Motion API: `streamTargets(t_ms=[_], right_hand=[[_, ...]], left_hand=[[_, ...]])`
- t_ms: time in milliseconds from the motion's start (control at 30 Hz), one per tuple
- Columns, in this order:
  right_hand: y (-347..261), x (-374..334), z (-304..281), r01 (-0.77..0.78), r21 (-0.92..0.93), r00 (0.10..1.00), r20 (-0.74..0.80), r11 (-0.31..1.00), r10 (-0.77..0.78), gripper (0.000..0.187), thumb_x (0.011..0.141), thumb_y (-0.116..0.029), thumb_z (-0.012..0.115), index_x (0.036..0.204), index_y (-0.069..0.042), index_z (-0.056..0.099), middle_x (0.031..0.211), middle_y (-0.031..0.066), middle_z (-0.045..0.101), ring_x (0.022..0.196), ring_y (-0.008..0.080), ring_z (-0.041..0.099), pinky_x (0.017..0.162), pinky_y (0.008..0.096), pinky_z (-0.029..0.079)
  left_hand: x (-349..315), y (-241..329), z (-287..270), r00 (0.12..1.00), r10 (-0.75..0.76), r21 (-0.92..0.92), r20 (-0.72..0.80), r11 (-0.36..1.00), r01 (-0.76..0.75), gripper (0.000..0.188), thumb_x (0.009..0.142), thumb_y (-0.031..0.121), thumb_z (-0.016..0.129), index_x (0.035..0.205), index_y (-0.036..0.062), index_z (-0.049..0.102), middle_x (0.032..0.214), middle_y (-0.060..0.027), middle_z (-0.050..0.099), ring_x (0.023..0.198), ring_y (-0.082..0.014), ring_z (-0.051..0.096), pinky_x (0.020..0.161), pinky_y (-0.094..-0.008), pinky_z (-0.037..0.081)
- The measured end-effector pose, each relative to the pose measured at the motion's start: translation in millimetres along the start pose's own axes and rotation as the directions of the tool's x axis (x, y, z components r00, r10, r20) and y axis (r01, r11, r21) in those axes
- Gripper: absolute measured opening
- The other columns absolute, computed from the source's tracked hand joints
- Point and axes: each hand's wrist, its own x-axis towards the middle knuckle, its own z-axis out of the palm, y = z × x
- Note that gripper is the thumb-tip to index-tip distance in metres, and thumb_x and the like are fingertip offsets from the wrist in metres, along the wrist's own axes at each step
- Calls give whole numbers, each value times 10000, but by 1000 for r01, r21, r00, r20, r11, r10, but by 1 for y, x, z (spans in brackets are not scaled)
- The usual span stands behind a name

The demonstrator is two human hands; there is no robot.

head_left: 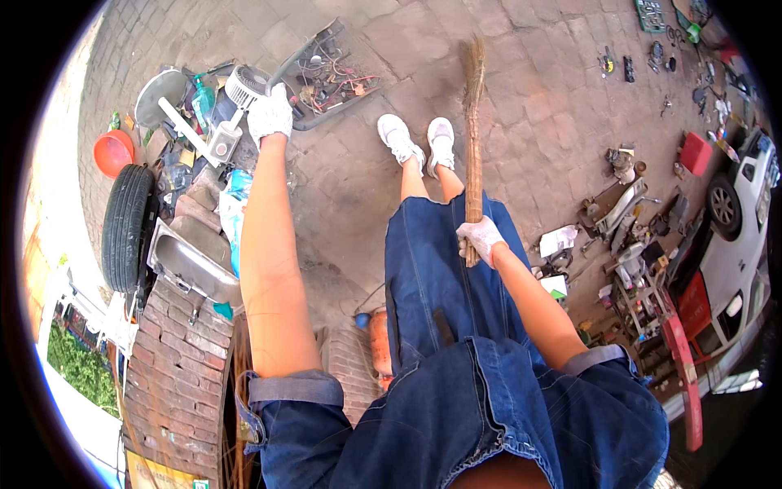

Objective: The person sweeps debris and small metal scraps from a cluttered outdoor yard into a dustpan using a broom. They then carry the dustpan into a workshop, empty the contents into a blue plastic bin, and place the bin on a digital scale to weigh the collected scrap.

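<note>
My left hand [270, 114], in a white work glove, is closed on the rear rim of a dark grey dustpan [305, 125], held out ahead to the left. Inside the pan lie tangled wires [334, 75] and small scraps. My right hand [481, 236], gloved too, grips the lower end of a straw broom [473, 155]. The broom points away from me, its frayed tip over the paving beyond my right shoe. A white fan-like housing [247, 86] sits just left of my left hand, beside a heap of junk.
At left are a tyre [128, 228], an orange bowl [113, 153], a metal sink [195, 262] and a brick wall [175, 359]. An orange cylinder [380, 342] stands near my legs. Metal parts, a red box [695, 153] and a white car [741, 220] are at right.
</note>
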Motion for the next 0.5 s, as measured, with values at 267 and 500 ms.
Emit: streamTargets(t_ms=[267, 500], right_hand=[[31, -9, 123, 91, -53, 976, 205, 994, -79, 292, 720, -81, 620, 924, 41, 453, 636, 113, 546, 493, 216, 570, 450, 346, 506], [-13, -60, 53, 168, -211, 985, 6, 963, -171, 364, 722, -66, 605, 1017, 10, 407, 646, 95, 531, 477, 187, 558, 435, 327, 497]], left_hand=[[-4, 10, -1, 989, -145, -165, 34, 975, 148, 362, 960, 326, 327, 991, 135, 633, 820, -177, 655, 759, -340, 651, 660, -446, 517], [-20, -2, -6, 970, -203, -330, 134, 914, 237, 404, 948, 371, 317, 964, 142, 649, 862, -186, 650, 831, -362, 635, 744, -468, 487]])
